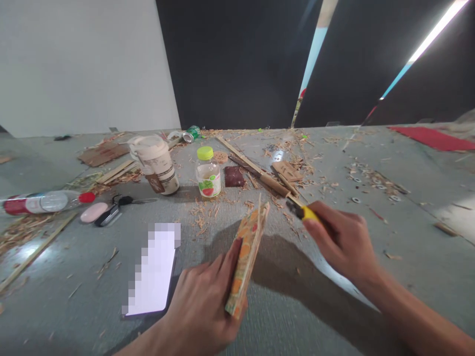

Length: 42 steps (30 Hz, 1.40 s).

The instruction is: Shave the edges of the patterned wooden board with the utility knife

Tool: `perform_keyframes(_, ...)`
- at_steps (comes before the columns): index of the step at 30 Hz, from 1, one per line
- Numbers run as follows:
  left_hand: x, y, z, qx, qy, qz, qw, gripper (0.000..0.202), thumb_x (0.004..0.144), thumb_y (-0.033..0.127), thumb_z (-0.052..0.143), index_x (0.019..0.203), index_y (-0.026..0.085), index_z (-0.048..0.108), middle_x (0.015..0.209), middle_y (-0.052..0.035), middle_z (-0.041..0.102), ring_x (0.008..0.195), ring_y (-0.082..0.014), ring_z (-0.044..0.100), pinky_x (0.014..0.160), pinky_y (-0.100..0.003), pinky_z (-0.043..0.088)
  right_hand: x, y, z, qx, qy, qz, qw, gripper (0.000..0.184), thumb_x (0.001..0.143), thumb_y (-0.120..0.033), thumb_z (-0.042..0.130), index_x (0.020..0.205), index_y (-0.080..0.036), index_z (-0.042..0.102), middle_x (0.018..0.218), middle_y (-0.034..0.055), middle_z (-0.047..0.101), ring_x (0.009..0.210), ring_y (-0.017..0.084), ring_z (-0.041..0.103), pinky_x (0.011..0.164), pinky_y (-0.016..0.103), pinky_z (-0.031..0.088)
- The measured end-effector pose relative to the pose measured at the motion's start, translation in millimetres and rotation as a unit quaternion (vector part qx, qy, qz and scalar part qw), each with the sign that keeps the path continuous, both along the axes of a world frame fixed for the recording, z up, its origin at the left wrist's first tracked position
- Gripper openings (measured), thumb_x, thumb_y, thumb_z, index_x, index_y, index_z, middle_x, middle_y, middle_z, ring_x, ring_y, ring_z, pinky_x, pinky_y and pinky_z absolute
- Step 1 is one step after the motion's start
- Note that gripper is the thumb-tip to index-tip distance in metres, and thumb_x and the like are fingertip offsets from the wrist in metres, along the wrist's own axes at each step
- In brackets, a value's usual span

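My left hand (208,291) grips a narrow wooden board (247,259) with an orange printed face, tilted on its edge near the middle. Its upper end is ragged, with a thin sliver sticking up. To the right, my right hand (341,240) is closed round a yellow-handled utility knife (308,213). The knife points left and is apart from the board; motion blurs it slightly. Beyond it lies a long wooden stick (272,183), close to the knife's tip in this view. A phone (154,272) with a pixelated bright screen lies left of my left hand.
Past the board stand a clear bottle with a lime-green cap (208,175) and a paper cup (158,165). A plastic bottle with a red cap (48,201) lies at left, near keys (111,210). Wood shavings, a green can (192,134), metal washers (356,200) and a red mat (434,138) are scattered about.
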State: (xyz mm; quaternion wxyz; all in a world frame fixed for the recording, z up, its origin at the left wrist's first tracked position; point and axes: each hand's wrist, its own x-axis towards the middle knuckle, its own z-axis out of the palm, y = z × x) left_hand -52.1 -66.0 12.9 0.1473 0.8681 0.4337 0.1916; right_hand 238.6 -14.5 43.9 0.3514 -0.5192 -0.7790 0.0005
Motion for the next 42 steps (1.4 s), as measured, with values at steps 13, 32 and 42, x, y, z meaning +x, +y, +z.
perform_keyframes(13,-2,2,-0.1,0.009,-0.007,0.011,1.000,0.076,0.089,0.023,0.047,0.158,0.022,0.016,0.120,-0.0125,0.069,0.091,-0.0277,0.075,0.074,-0.046,0.067,-20,-16,-7.1,-0.078,-0.074,0.133,0.985,0.027,0.104,-0.039,0.046,0.083,-0.022,0.051,0.065,-0.0024,0.054,0.056,0.012,0.047,0.057,0.028,0.032)
perform_keyframes(32,-1,-5,-2.8,0.006,-0.081,-0.046,0.996,0.071,0.090,0.021,0.041,0.157,0.017,0.019,0.105,-0.0103,0.072,0.070,-0.0197,0.070,0.054,-0.032,0.059,24,22,-1.2,0.074,-0.121,-0.212,0.967,0.041,0.099,-0.055,0.051,0.078,-0.021,0.058,0.056,-0.0029,0.050,0.048,0.011,0.041,0.052,0.027,0.023)
perform_keyframes(42,3,1,0.9,0.021,-0.085,-0.002,0.996,0.062,0.093,0.021,0.046,0.152,0.019,0.030,0.101,-0.0075,0.073,0.065,-0.0187,0.069,0.053,-0.031,0.058,-9,-5,-2.6,-0.043,-0.060,0.070,0.995,0.027,0.103,-0.039,0.047,0.084,-0.022,0.055,0.060,-0.0045,0.051,0.048,0.010,0.042,0.051,0.025,0.031)
